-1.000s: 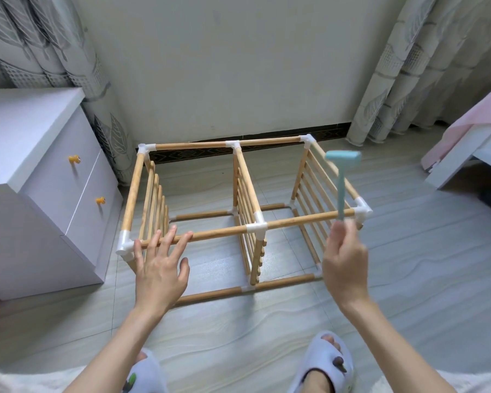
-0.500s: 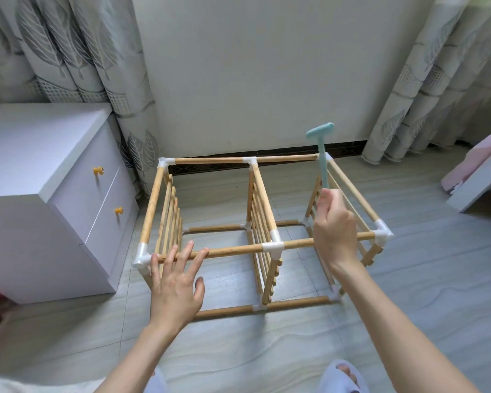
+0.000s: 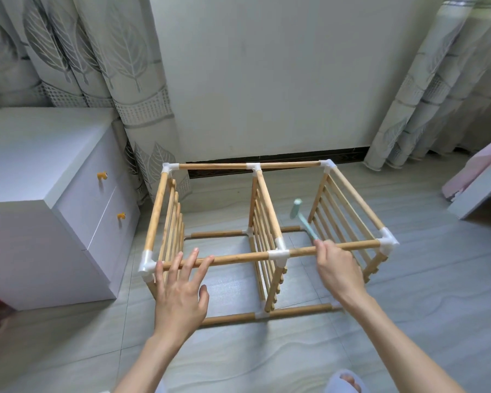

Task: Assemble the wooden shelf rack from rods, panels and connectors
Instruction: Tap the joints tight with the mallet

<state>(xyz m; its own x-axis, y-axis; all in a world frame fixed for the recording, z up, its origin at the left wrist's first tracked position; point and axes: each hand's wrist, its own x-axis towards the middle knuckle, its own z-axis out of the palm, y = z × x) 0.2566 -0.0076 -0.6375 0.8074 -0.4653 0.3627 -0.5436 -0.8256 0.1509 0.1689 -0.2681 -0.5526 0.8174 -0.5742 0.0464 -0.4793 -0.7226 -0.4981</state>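
From the head camera, the wooden rack point(image 3: 267, 236) stands on the tiled floor point(image 3: 408, 321) in front of the wall, a frame of pale rods joined by white connectors, with three slatted panels upright at its left end, middle and right end. The left hand point(image 3: 179, 293) lies flat with its fingers point(image 3: 194, 262) straight and spread, their tips resting on the near top rod point(image 3: 238, 258) just right of the near left corner connector point(image 3: 148, 263). The right hand point(image 3: 339, 272) is curled round the handle of a pale green mallet point(image 3: 302, 219), gripping it right at the same near top rod, between the middle connector point(image 3: 278, 255) and the near right corner connector point(image 3: 387, 242). The mallet slants away and down into the right bay of the rack, its head low near the far bottom rod; the tool is blurred, so whether the head touches anything is hard to say. A white drawer cabinet point(image 3: 54, 199) with orange knobs stands just left of the rack, leaf-patterned curtains point(image 3: 97, 66) hang behind it, and a slippered foot point(image 3: 345, 381) shows at the bottom edge.
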